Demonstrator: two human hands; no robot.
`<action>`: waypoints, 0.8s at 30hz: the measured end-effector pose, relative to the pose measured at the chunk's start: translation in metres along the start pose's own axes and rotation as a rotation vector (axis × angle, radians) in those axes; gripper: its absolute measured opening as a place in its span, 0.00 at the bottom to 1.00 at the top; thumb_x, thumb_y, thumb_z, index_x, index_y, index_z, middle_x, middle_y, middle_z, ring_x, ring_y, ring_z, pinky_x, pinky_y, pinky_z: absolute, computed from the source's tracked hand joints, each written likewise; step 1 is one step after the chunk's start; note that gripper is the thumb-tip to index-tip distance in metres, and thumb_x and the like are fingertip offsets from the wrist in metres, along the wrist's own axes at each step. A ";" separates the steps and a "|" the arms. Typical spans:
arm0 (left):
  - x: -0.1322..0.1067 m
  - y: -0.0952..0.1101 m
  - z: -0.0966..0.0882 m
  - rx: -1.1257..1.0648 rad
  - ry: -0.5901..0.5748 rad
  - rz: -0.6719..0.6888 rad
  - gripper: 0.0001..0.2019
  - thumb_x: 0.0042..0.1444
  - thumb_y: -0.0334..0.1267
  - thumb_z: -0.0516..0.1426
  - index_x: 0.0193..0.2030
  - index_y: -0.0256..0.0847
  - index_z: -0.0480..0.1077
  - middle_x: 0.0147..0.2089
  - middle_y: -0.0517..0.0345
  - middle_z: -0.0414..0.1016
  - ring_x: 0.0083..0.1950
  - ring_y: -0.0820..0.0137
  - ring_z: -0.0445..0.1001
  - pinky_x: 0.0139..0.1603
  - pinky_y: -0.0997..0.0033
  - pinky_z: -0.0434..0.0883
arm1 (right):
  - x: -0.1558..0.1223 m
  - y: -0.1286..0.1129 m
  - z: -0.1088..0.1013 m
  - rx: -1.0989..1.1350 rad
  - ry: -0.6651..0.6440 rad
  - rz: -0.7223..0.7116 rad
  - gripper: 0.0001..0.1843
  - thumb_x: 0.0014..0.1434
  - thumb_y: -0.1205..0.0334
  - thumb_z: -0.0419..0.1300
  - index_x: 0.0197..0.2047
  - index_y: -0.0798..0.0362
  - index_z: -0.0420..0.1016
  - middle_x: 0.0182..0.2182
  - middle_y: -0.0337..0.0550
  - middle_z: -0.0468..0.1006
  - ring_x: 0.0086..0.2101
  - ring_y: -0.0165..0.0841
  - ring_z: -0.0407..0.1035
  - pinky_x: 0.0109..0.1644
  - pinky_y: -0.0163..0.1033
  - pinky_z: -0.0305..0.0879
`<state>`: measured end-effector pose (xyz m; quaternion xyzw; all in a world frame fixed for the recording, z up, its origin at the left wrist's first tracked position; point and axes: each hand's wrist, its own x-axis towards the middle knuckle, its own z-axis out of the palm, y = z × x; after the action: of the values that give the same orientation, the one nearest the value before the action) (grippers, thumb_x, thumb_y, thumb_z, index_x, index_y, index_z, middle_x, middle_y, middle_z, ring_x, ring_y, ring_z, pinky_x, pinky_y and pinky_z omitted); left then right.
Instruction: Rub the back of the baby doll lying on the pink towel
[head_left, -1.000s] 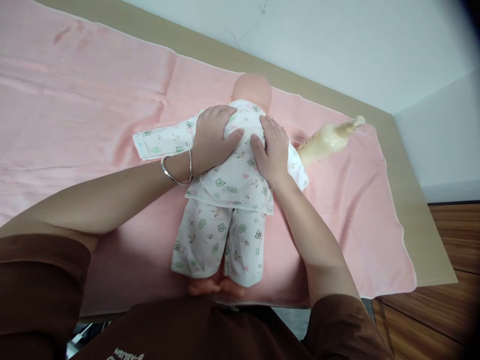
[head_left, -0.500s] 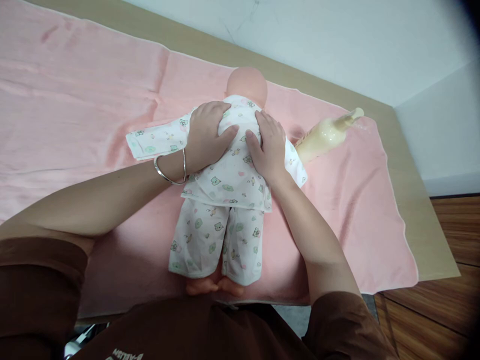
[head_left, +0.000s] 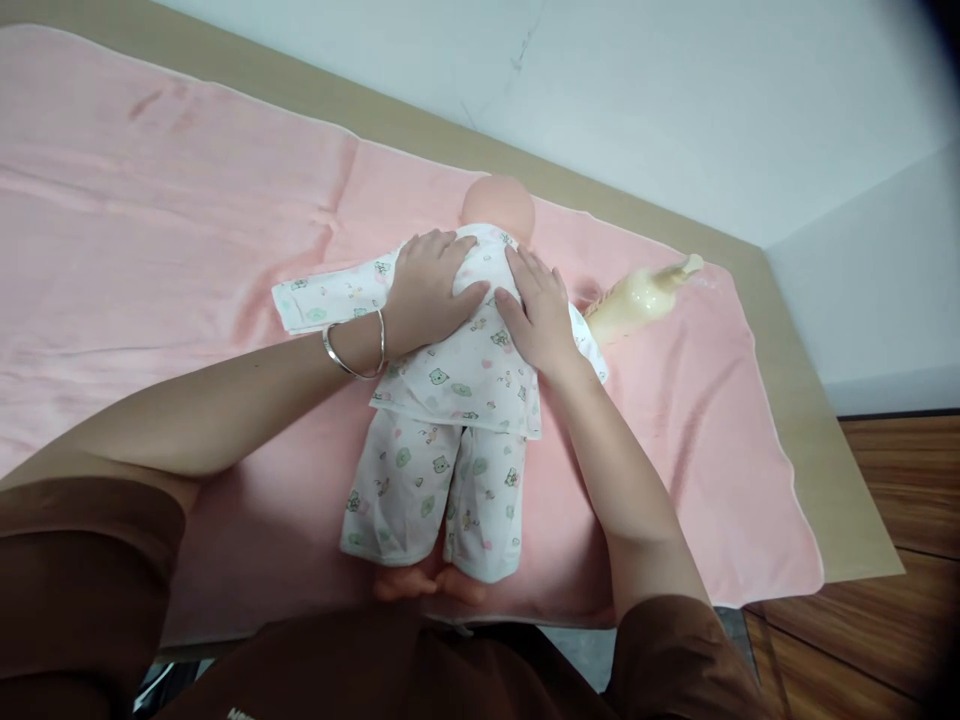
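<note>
A baby doll (head_left: 457, 400) in white printed pyjamas lies face down on a pink towel (head_left: 187, 240), its bald head (head_left: 498, 205) pointing away from me and its bare feet near the table's front edge. My left hand (head_left: 427, 290), with a silver bangle on the wrist, rests flat on the doll's upper back, fingers spread. On the right side of the back lies my right hand (head_left: 536, 315), also flat with the fingers stretched out. One printed sleeve (head_left: 330, 298) sticks out to the left.
A cream-coloured bottle (head_left: 637, 295) lies on its side on the towel, right of the doll's shoulder. The towel covers a tan table (head_left: 832, 470) that stands against a white wall. Wooden floor shows at the right.
Both hands stay flat on the doll's upper back and have barely shifted. The view has moved slightly, so everything sits a little lower in the picture.
</note>
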<state>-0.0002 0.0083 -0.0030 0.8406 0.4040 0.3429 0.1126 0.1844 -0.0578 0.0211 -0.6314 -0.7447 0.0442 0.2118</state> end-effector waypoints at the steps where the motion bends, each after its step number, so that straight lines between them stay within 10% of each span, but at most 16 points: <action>1: -0.001 0.001 -0.001 -0.004 0.005 0.026 0.25 0.63 0.48 0.52 0.63 0.40 0.68 0.60 0.45 0.73 0.64 0.50 0.68 0.67 0.43 0.63 | -0.001 -0.003 -0.001 -0.007 -0.004 -0.017 0.29 0.73 0.51 0.44 0.74 0.46 0.55 0.75 0.47 0.57 0.74 0.44 0.49 0.76 0.67 0.42; 9: -0.011 0.012 -0.007 0.054 0.083 0.088 0.20 0.68 0.42 0.49 0.58 0.37 0.73 0.61 0.43 0.75 0.62 0.51 0.73 0.63 0.48 0.69 | -0.012 -0.031 0.000 -0.115 0.157 0.066 0.27 0.72 0.56 0.47 0.67 0.57 0.69 0.66 0.56 0.72 0.68 0.45 0.64 0.72 0.56 0.61; 24: -0.003 0.001 0.003 0.019 0.082 0.077 0.23 0.62 0.41 0.53 0.62 0.34 0.70 0.62 0.39 0.72 0.63 0.50 0.69 0.67 0.46 0.64 | -0.011 -0.020 0.001 -0.082 0.092 -0.037 0.28 0.74 0.56 0.40 0.71 0.54 0.63 0.72 0.56 0.62 0.72 0.46 0.54 0.75 0.64 0.51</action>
<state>0.0011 0.0057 -0.0065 0.8418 0.3787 0.3773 0.0748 0.1666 -0.0724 0.0243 -0.6271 -0.7469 -0.0196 0.2205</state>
